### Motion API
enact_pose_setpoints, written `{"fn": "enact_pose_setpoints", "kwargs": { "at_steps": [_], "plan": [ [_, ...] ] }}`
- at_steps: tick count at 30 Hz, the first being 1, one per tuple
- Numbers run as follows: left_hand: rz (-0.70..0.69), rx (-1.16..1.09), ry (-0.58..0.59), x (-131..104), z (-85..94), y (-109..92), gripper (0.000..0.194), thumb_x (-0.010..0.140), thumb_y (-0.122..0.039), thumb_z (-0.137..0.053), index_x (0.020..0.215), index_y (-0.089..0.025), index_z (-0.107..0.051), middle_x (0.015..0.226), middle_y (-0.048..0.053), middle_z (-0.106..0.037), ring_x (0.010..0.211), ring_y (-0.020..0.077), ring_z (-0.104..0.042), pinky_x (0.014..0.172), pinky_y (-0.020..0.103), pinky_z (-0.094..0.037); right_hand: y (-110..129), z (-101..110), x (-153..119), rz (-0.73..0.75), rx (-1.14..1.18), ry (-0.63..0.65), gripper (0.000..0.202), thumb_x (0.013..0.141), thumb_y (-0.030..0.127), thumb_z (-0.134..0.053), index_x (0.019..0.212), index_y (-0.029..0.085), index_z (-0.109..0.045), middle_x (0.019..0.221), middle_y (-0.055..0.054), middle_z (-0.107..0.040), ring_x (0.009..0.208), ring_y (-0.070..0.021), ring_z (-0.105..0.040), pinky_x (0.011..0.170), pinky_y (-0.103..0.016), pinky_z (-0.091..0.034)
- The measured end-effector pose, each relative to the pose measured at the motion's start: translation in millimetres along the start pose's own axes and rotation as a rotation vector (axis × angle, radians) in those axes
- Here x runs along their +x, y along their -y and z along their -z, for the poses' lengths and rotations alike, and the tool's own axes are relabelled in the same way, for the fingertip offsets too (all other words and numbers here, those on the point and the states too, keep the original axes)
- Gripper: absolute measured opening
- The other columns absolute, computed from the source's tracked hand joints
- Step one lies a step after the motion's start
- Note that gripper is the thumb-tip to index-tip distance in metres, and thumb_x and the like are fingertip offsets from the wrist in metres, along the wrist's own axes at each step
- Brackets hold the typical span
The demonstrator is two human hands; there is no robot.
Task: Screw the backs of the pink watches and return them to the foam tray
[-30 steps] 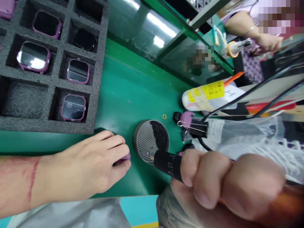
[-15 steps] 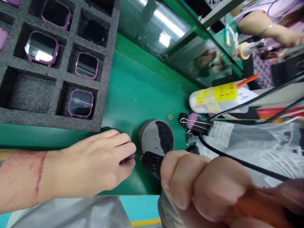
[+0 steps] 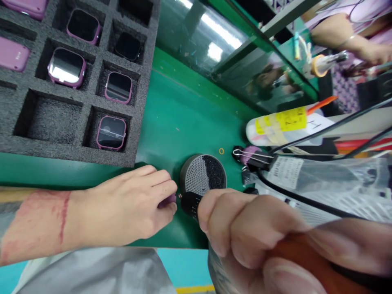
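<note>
My left hand (image 3: 131, 206) is closed round a small purple part (image 3: 168, 200) near the front edge of the green table; most of that part is hidden by the fingers. In my right hand (image 3: 254, 232) is an electric screwdriver (image 3: 190, 204) with a black nose and an orange body, its tip pointing left, close beside the purple part. Whether the tip touches the part is hard to tell. Just behind the screwdriver's nose stands a round grey tin (image 3: 197, 175) with a perforated top, partly covered with small black screws.
A grey foam tray (image 3: 88, 98) with purple watch-like devices fills the back left. To the right are a taped white bottle (image 3: 283, 123), a binder clip (image 3: 259, 159), black cables and plastic bags (image 3: 324, 179). Another person's arm (image 3: 346, 38) shows beyond the glass.
The screwdriver tip has moved slightly left and up, closer to the purple part in my left hand. The view has shifted a little, so the tray appears further right.
</note>
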State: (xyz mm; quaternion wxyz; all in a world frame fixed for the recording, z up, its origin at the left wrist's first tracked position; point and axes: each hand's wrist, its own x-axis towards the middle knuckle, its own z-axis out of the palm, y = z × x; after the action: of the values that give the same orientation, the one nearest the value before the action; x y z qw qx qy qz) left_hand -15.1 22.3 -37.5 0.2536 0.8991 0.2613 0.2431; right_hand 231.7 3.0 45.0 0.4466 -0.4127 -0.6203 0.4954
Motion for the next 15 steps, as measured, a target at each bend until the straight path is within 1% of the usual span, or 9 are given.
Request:
{"fn": "enact_pose_setpoints", "kwargs": {
  "at_steps": [1,3,4,6,7,9,12,13,15],
  "plan": [
    [-0.011,0.010,0.008,0.2,0.9,-0.3,0.019,0.124,-0.020,-0.066,0.114,-0.018,-0.082,0.110,0.006,-0.072,0.100,0.0222,-0.061,0.088,0.039,-0.047,-2.9,-6.8,1.0,0.027,0.011,-0.050,0.035,0.108,0.013,-0.081,0.127,0.039,-0.067,0.082,0.004,-0.067,0.057,-0.0223,-0.061,0.055,-0.044,-0.058],
    [-0.043,0.046,0.052,1.0,3.2,-1.1,0.014,0.122,-0.017,-0.066,0.121,-0.019,-0.080,0.112,0.006,-0.071,0.098,0.0234,-0.059,0.086,0.040,-0.045,-10.1,-16.8,3.8,0.115,0.077,-0.169,0.030,0.112,0.020,-0.077,0.133,0.039,-0.067,0.076,0.007,-0.062,0.050,-0.0183,-0.054,0.049,-0.040,-0.055],
    [-0.060,0.068,0.080,1.4,4.4,-1.4,0.012,0.118,-0.015,-0.068,0.121,-0.019,-0.079,0.112,0.006,-0.071,0.097,0.0239,-0.059,0.085,0.040,-0.045,-14.1,-18.7,6.0,0.162,0.113,-0.235,0.027,0.113,0.023,-0.076,0.134,0.037,-0.069,0.074,0.008,-0.058,0.047,-0.0166,-0.051,0.046,-0.039,-0.053],
    [-0.095,0.092,0.128,1.8,7.1,-1.8,0.011,0.109,-0.012,-0.072,0.114,-0.021,-0.076,0.114,0.007,-0.070,0.096,0.0248,-0.058,0.084,0.041,-0.045,-22.0,-16.5,12.5,0.251,0.169,-0.317,0.024,0.112,0.024,-0.077,0.134,0.033,-0.073,0.072,0.010,-0.054,0.044,-0.0140,-0.048,0.043,-0.037,-0.052],
    [-0.109,0.091,0.145,1.5,8.4,-1.8,0.011,0.105,-0.011,-0.074,0.109,-0.021,-0.075,0.117,0.007,-0.071,0.099,0.0253,-0.059,0.085,0.041,-0.046,-25.6,-13.6,16.3,0.271,0.184,-0.338,0.024,0.110,0.022,-0.078,0.133,0.031,-0.075,0.073,0.010,-0.055,0.044,-0.0131,-0.049,0.044,-0.037,-0.053],
    [-0.132,0.064,0.155,0.2,11.5,-1.2,0.013,0.101,-0.009,-0.074,0.104,-0.021,-0.074,0.130,0.010,-0.074,0.112,0.0273,-0.063,0.094,0.041,-0.052,-32.0,-7.9,23.8,0.306,0.203,-0.359,0.024,0.108,0.017,-0.077,0.129,0.030,-0.077,0.075,0.010,-0.059,0.046,-0.0112,-0.050,0.046,-0.034,-0.052],
    [-0.147,-0.002,0.140,-2.0,16.7,-0.2,0.016,0.100,-0.007,-0.070,0.105,-0.020,-0.076,0.150,0.013,-0.074,0.132,0.0306,-0.064,0.108,0.042,-0.058,-37.7,-5.2,30.3,0.323,0.232,-0.362,0.021,0.108,0.017,-0.077,0.126,0.030,-0.077,0.074,0.011,-0.061,0.045,-0.0097,-0.048,0.047,-0.031,-0.052],
    [-0.147,-0.020,0.126,-2.3,18.1,-0.1,0.017,0.099,-0.006,-0.068,0.106,-0.020,-0.076,0.151,0.013,-0.074,0.133,0.0309,-0.065,0.109,0.042,-0.059,-38.3,-5.9,30.7,0.317,0.236,-0.347,0.021,0.109,0.019,-0.078,0.125,0.031,-0.076,0.074,0.011,-0.061,0.045,-0.0098,-0.049,0.047,-0.031,-0.053],
    [-0.134,-0.029,0.097,-2.4,19.2,-0.4,0.022,0.101,-0.006,-0.065,0.111,-0.019,-0.079,0.146,0.014,-0.076,0.129,0.0309,-0.067,0.107,0.043,-0.061,-38.0,-8.1,29.6,0.298,0.242,-0.342,0.021,0.109,0.021,-0.080,0.126,0.032,-0.076,0.073,0.012,-0.061,0.046,-0.0103,-0.050,0.049,-0.032,-0.055]
  ]
}}
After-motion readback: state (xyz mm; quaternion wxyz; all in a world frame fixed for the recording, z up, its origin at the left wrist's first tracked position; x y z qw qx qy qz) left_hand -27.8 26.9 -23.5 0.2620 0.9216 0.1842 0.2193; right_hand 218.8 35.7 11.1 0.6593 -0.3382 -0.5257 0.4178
